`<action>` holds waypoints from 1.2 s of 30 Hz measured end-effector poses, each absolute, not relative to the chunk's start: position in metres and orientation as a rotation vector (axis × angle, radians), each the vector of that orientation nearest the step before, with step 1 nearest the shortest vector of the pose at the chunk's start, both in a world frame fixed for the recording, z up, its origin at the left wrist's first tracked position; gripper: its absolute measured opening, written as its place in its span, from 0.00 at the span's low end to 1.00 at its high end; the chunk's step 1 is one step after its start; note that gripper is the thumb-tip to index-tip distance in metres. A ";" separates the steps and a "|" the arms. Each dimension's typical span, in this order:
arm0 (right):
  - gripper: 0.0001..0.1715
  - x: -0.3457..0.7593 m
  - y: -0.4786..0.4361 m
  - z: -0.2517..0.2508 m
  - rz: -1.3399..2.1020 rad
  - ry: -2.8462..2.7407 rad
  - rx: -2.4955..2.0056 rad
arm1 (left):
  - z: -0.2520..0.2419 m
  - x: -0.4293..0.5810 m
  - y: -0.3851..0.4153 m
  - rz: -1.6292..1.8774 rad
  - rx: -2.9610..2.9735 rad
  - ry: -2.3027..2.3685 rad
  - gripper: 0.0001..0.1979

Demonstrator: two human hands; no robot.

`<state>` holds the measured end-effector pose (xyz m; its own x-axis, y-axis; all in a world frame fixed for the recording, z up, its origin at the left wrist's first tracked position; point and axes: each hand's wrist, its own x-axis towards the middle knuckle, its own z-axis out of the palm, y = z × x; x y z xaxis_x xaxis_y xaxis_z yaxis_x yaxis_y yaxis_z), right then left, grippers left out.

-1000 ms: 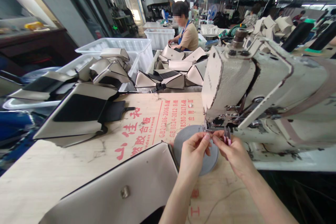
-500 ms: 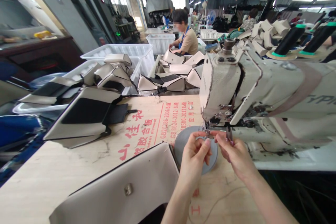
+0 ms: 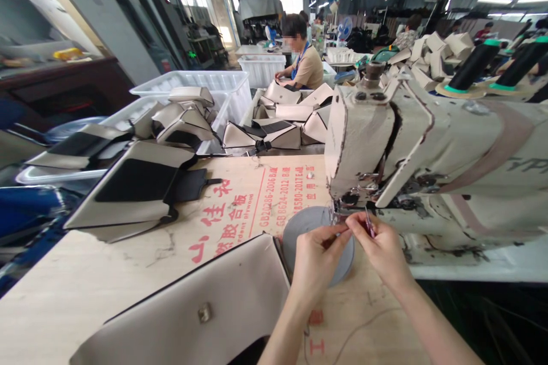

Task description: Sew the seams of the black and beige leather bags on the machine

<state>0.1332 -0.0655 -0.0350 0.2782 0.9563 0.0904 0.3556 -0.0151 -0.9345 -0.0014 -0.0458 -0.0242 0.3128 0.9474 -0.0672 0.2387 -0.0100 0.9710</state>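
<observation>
My left hand [image 3: 320,251] is closed in a pinch, its fingertips meeting those of my right hand [image 3: 379,242] just below the needle area of a sewing machine [image 3: 377,142]. What the pinching fingertips hold is too small to make out. A small pointed metal tool [image 3: 369,223] sticks up from the closed fingers of my right hand; its exact kind is unclear. Beneath the hands lies a grey round plate [image 3: 299,236]. Left of my forearm rests a beige bag piece [image 3: 184,302] with black edging and a small metal fitting [image 3: 204,313].
A plywood tabletop [image 3: 128,274] with red print carries another beige and black bag [image 3: 132,177] at left. Plastic crates [image 3: 235,91] behind hold several bags. Thread spools [image 3: 473,68] stand atop the machine. A loose thread [image 3: 363,328] curls on the wood. A co-worker [image 3: 306,63] sits beyond.
Both hands have drawn slightly down from the needle area, and their fingertips have come together. The tool in my right hand now points upward.
</observation>
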 end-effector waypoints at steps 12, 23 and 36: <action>0.17 0.144 -0.054 -0.054 0.262 -1.254 -1.704 | -0.039 0.011 -0.020 1.008 1.953 1.451 0.10; 0.13 0.142 -0.052 -0.059 0.097 -1.372 -1.716 | -0.050 0.008 -0.018 0.951 2.081 1.469 0.10; 0.15 0.148 -0.055 -0.070 0.062 -1.361 -1.781 | -0.053 0.007 -0.018 0.987 2.075 1.425 0.10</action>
